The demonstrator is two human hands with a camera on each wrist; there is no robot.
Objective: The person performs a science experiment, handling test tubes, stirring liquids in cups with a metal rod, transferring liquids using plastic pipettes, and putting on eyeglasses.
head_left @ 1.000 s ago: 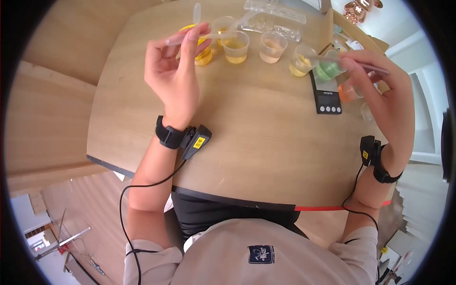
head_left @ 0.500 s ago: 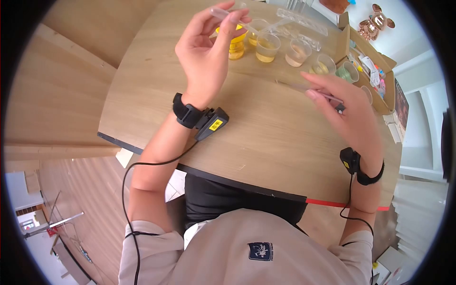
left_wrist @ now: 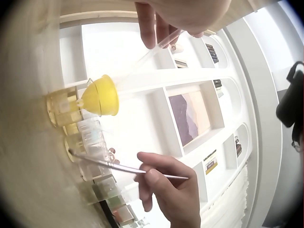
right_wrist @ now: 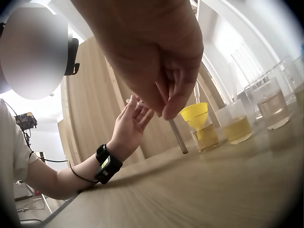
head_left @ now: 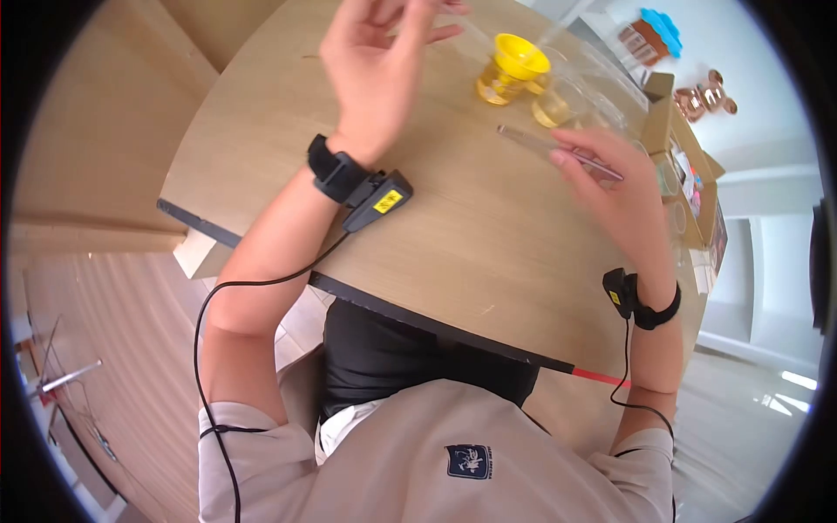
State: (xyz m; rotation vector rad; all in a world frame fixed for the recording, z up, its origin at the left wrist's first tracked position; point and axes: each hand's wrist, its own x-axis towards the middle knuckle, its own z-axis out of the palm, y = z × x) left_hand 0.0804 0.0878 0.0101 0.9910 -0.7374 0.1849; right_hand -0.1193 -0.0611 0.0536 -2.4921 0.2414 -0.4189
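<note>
A clear plastic dropper (left_wrist: pixel 151 54) is pinched in my left hand (head_left: pixel 370 83), raised at the far left of the table. Its thin stem slants towards a yellow funnel (head_left: pixel 516 57). The funnel sits in the mouth of a clear beaker (right_wrist: pixel 207 138) of yellow liquid. My right hand (head_left: pixel 610 174) grips a slim metal stick (left_wrist: pixel 107 164) between thumb and fingers, low over the table and nearer to me than the cups. The stick's far end points left, apart from the beaker in the head view. Next to the beaker stands a clear cup (right_wrist: pixel 237 130) of yellow liquid.
More clear cups stand in a row to the right, including one with pale pink liquid (right_wrist: pixel 272 110). An open cardboard box (head_left: pixel 689 222) of supplies lies at the right edge. Behind it are a shiny bear figure (head_left: pixel 704 98) and white shelving. Cables run along both arms.
The head view has turned, so the cups appear further right. My right hand has come left with the stick, away from the green cup. My left hand is higher, still with the dropper.
</note>
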